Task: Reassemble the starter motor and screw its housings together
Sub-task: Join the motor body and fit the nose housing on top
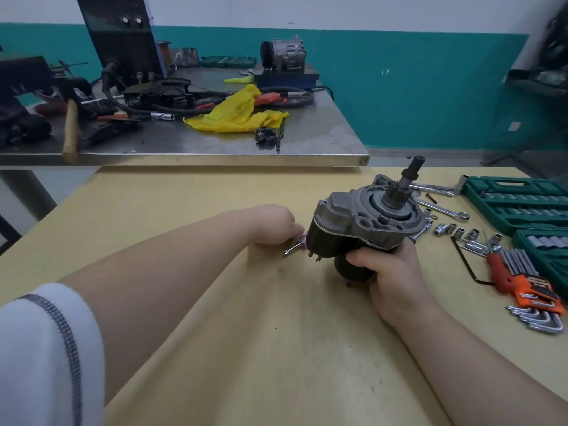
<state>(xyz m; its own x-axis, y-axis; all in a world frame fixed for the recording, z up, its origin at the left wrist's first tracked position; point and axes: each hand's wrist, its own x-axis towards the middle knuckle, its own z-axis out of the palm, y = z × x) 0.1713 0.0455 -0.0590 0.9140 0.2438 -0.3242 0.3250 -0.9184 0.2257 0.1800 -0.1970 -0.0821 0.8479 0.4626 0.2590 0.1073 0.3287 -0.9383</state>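
The starter motor is held above the wooden table, tilted, with its grey aluminium nose housing and pinion shaft pointing up and away. My right hand grips its black cylindrical body from below. My left hand is to the left of the motor's rear end, fingers curled round a small silver tool or bolt whose shiny end sticks out below the hand. What the tool's tip touches is hidden by my fingers.
To the right lie spanners, loose sockets, a black hex key, an orange hex key set and green socket cases. Behind stands a steel bench with a yellow rag, hammer, cables and a compressor.
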